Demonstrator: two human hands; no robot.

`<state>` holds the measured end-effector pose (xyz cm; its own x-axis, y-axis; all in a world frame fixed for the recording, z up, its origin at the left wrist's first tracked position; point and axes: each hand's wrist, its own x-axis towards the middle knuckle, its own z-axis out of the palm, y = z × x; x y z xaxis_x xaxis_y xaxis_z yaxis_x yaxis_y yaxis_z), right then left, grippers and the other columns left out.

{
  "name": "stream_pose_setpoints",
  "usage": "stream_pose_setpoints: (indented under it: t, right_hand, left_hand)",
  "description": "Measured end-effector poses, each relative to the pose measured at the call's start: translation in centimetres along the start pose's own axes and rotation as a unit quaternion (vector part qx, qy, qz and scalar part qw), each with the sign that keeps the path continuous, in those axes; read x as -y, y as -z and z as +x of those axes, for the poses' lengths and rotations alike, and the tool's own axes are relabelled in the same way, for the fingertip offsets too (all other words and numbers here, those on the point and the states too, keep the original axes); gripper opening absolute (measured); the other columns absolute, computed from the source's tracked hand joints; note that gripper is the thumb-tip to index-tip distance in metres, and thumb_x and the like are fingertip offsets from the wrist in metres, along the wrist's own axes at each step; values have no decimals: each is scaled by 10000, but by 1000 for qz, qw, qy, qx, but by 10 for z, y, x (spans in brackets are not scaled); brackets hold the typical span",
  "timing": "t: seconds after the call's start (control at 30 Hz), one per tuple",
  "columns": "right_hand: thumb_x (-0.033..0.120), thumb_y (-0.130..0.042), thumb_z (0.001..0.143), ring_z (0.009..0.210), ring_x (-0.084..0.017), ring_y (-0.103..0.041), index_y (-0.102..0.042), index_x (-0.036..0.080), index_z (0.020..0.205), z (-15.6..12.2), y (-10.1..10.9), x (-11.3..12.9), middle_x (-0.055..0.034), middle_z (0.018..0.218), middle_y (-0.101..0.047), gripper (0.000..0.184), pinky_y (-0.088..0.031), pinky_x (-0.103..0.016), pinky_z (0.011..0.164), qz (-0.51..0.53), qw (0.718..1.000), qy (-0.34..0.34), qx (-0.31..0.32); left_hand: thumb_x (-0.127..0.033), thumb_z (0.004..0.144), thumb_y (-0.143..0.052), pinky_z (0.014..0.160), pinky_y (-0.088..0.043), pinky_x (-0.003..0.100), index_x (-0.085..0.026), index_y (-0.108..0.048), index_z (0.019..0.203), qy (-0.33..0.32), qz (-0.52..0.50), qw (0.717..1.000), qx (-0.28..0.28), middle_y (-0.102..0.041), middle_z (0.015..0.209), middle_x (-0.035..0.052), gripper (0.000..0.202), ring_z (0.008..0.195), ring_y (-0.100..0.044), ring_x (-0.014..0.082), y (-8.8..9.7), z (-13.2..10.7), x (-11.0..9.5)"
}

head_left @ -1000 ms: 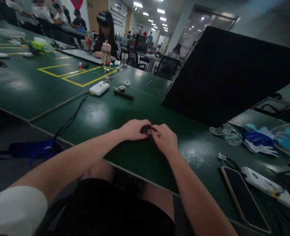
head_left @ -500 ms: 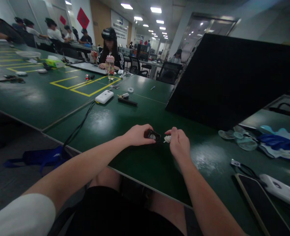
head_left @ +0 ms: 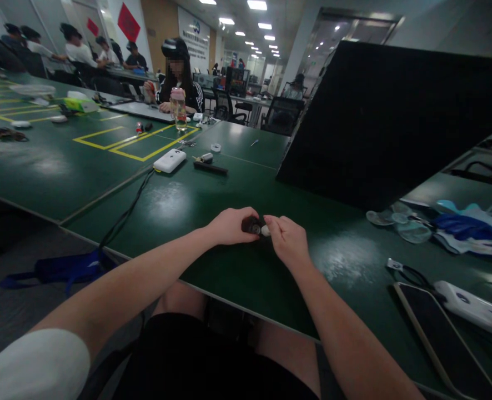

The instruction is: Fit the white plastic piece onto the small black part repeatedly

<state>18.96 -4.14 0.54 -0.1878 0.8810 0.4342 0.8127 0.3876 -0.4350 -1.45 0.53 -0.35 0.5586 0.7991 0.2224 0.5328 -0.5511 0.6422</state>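
While left hand (head_left: 229, 226) grips small black part (head_left: 251, 225), right hand (head_left: 286, 242) pinches white piece (head_left: 265, 230) against it; phone (head_left: 441, 339) near right, black board (head_left: 391, 122) far.

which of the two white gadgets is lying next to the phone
The right-hand white gadget, at the near right, lies alongside the dark phone. The other white gadget sits farther off on the left, by the yellow tape lines.

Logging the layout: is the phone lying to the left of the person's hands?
No, the phone lies on the table to the right of the right hand.
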Motion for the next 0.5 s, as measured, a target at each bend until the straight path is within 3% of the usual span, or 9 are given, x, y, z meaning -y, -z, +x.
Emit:
stream_pose_setpoints:
  t: [0.17,0.33,0.5]
  right_hand:
    - [474,-418,1040,677,-177,-587,-781,236,1000,0,2,0,-40,782,-674,436,-383,-303,601,-20,998,-29,61]
    - [486,-591,944,642,-176,-595,-726,199,1190,-4,14,-5,-38,786,-703,402,-429,-312,603,43,998,-46,12]
    - [349,-653,882,561,-139,-530,-754,189,1046,-7,19,-6,-41,800,-709,251,-399,-295,534,59,998,-11,7]
  left_hand:
    - [-470,758,-754,694,-502,310,-249,-623,1135,-5,5,1000,-11,-723,971,13,456,818,-678,189,0,0,2]
    - [-494,759,-748,658,-487,304,-247,-610,1126,6,9,1000,-14,-719,913,4,463,764,-669,184,0,0,6]
    - [-491,763,-751,647,-478,296,-243,-606,1129,3,9,1000,-17,-722,901,1,465,764,-675,183,0,-1,7]
